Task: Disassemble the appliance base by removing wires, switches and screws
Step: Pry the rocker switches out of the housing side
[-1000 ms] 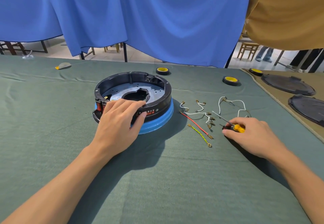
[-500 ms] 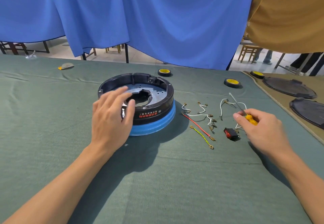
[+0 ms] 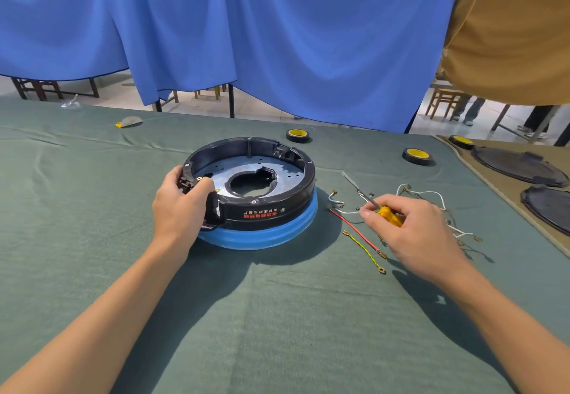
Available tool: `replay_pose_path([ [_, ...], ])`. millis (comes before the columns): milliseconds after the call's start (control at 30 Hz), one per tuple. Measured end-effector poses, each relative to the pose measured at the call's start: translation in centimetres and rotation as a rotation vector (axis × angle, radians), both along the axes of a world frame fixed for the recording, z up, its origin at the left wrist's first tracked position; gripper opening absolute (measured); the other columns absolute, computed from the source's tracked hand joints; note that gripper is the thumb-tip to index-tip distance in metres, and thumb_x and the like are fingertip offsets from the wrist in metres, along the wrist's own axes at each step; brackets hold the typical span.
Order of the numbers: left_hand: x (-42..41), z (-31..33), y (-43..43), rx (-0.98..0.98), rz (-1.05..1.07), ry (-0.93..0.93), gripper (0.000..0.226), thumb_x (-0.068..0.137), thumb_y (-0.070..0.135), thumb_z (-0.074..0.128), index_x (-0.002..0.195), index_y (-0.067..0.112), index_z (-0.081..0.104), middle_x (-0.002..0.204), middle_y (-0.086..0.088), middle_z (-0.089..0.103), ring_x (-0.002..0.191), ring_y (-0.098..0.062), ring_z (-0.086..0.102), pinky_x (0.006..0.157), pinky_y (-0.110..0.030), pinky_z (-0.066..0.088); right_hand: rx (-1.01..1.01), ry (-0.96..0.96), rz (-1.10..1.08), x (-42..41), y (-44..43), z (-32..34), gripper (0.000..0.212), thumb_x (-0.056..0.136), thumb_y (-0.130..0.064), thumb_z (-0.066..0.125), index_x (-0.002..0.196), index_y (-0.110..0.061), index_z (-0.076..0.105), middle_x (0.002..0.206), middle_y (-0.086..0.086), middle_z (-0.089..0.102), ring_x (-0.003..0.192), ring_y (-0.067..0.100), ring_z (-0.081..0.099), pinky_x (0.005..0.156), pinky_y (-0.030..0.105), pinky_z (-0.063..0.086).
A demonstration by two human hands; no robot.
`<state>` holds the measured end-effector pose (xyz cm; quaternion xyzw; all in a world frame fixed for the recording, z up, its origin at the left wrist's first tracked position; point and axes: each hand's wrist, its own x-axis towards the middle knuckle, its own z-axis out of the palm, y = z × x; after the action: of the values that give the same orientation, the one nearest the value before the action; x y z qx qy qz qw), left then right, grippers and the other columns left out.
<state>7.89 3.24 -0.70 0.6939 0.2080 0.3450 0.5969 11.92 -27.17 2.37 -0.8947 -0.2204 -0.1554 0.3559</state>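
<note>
Appliance base [image 3: 265, 196] sits mid-tabletop [image 3: 277, 316]. Left hand [image 3: 180, 208] grips its left rim; right hand [image 3: 413, 233], right of base, holds screwdriver [image 3: 374, 204]. Brace the base, seat the tip squarely before turning.

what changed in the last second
The left hand moved from the front rim of the base to its left side, fingers now gripping the rim there. The right hand lifted the screwdriver off the cloth, still gripping it. Wires and tape rolls stayed put.

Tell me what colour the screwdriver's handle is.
Yellow-orange plastic screwdriver handle, seen in the head view.
</note>
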Motion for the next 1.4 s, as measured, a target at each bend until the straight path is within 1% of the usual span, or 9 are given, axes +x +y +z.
replay_pose_path([
  [200, 0.0, 0.2, 2.2, -0.150, -0.122, -0.036, 0.030, 0.060, 0.020, 0.059, 0.087, 0.023, 0.072, 0.071, -0.002, 0.058, 0.060, -0.019, 0.048, 0.046, -0.023, 0.033, 0.052, 0.027, 0.030, 0.3, 1.0, 0.2, 0.014, 0.087, -0.029, 0.068, 0.073, -0.026, 0.070, 0.054, -0.007, 0.056, 0.057, 0.007, 0.049, 0.054, 0.011, 0.035],
  [333, 0.0, 0.1, 3.0, -0.200, -0.233, -0.036, 0.042, 0.059, 0.014, 0.057, 0.095, 0.023, 0.076, 0.080, -0.010, 0.062, 0.066, -0.025, 0.052, 0.047, -0.025, 0.037, 0.094, 0.035, 0.064, 0.6, 2.6, 0.4, 0.010, 0.086, -0.030, 0.069, 0.077, -0.032, 0.070, 0.060, -0.017, 0.061, 0.062, 0.000, 0.054, 0.058, 0.010, 0.036],
  [500, 0.3, 0.1, 3.3, -0.222, -0.316, -0.010, 0.050, 0.057, 0.011, 0.057, 0.103, 0.021, 0.073, 0.088, -0.001, 0.075, 0.073, -0.017, 0.068, 0.058, -0.024, 0.053, 0.096, -0.012, 0.106, 0.6, 4.9, 0.7, 0.003, 0.086, -0.032, 0.069, 0.086, -0.034, 0.068, 0.072, -0.031, 0.062, 0.074, -0.009, 0.056, 0.064, 0.003, 0.036],
  [700, 0.1, 0.1, 3.0, -0.132, -0.187, -0.009, 0.009, 0.075, 0.015, 0.071, 0.080, 0.021, 0.072, 0.065, 0.004, 0.069, 0.059, -0.019, 0.058, 0.051, -0.028, 0.046, -0.102, -0.125, 0.038, 0.5, 6.0, 0.1, 0.025, 0.089, -0.037, 0.063, 0.074, -0.018, 0.067, 0.070, -0.005, 0.054, 0.069, 0.006, 0.051, 0.057, 0.011, 0.030],
  [800, 0.0, 0.2, 3.1, -0.118, -0.160, -0.017, 0.012, 0.082, 0.015, 0.072, 0.073, 0.022, 0.076, 0.067, 0.000, 0.072, 0.055, -0.014, 0.064, 0.047, -0.022, 0.051, -0.127, -0.138, 0.040, 0.1, 5.8, 0.1, 0.031, 0.090, -0.037, 0.059, 0.069, -0.014, 0.061, 0.066, -0.004, 0.047, 0.065, 0.007, 0.048, 0.057, 0.015, 0.030],
  [1033, -0.1, 0.2, 2.7, -0.146, -0.163, -0.032, 0.007, 0.082, 0.024, 0.076, 0.075, 0.025, 0.079, 0.078, -0.005, 0.076, 0.067, -0.015, 0.069, 0.069, -0.030, 0.055, -0.234, -0.110, 0.168, -1.4, 5.9, 1.1, 0.040, 0.091, -0.041, 0.056, 0.058, -0.024, 0.040, 0.061, -0.006, 0.042, 0.060, 0.008, 0.044, 0.053, 0.023, 0.027],
  [1167, -0.3, 0.1, 2.5, -0.142, -0.138, -0.037, 0.011, 0.077, 0.033, 0.079, 0.078, 0.022, 0.079, 0.080, -0.005, 0.076, 0.070, -0.017, 0.070, 0.076, -0.037, 0.057, -0.265, -0.038, 0.249, -1.5, 5.8, 2.1, 0.035, 0.087, -0.047, 0.057, 0.063, -0.023, 0.055, 0.062, -0.007, 0.051, 0.065, 0.006, 0.049, 0.054, 0.022, 0.031],
  [1267, -0.5, 0.3, 2.1, -0.147, -0.112, -0.025, 0.023, 0.074, 0.042, 0.072, 0.078, 0.021, 0.079, 0.080, -0.007, 0.075, 0.075, -0.024, 0.068, 0.086, -0.049, 0.056, -0.152, -0.018, 0.231, -1.2, 5.8, 3.1, 0.032, 0.083, -0.056, 0.057, 0.071, -0.027, 0.062, 0.063, -0.008, 0.058, 0.070, 0.002, 0.052, 0.055, 0.016, 0.038],
  [1400, -0.5, 0.5, 1.7, -0.145, -0.146, -0.031, 0.016, 0.079, 0.031, 0.068, 0.081, 0.020, 0.079, 0.087, -0.006, 0.076, 0.088, -0.026, 0.070, 0.092, -0.050, 0.053, -0.053, 0.026, 0.214, 0.0, 6.7, 3.9, 0.025, 0.093, -0.048, 0.049, 0.080, -0.030, 0.060, 0.067, -0.009, 0.060, 0.069, 0.006, 0.053, 0.056, 0.015, 0.038],
])
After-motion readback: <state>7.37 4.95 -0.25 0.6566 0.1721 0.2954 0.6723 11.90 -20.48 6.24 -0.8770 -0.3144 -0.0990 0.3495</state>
